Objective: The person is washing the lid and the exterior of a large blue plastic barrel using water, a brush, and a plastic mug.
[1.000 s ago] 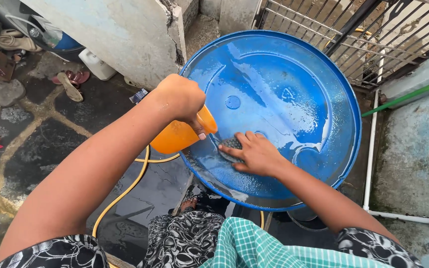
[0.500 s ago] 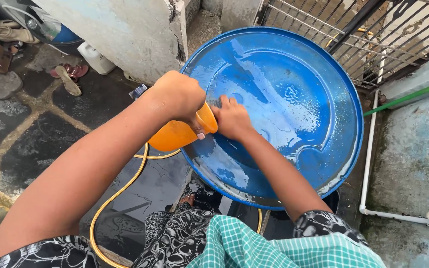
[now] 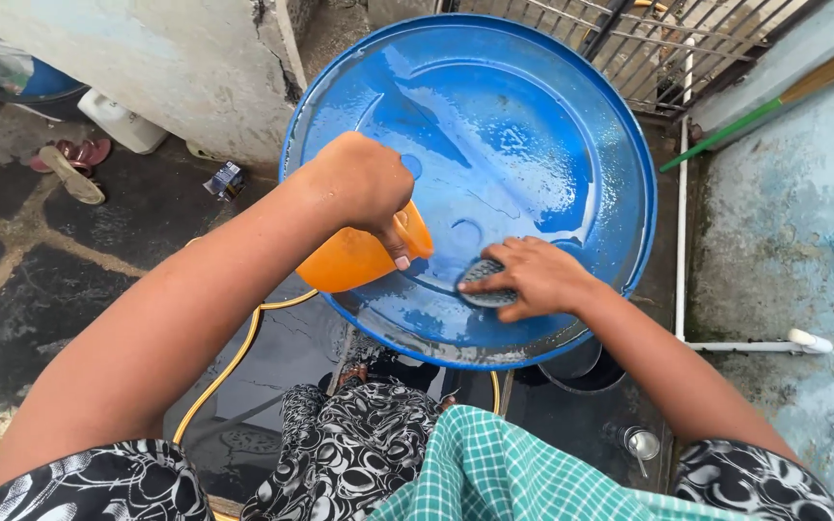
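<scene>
Left hand [image 3: 359, 183] has its fingers wrapped tight around an orange mug [image 3: 359, 259], tipped at the near-left rim of the wet blue drum lid [image 3: 533, 116]. Right hand [image 3: 533, 278] presses a dark scrubber [image 3: 483, 273] flat on the lid's near side, fingers together over it.

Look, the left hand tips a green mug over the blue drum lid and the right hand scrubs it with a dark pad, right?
Almost. The mug is orange, not green; the head view shows it. The rest holds: the left hand tips it over the blue drum lid, and the right hand presses a dark scrub pad on the wet lid.
</scene>
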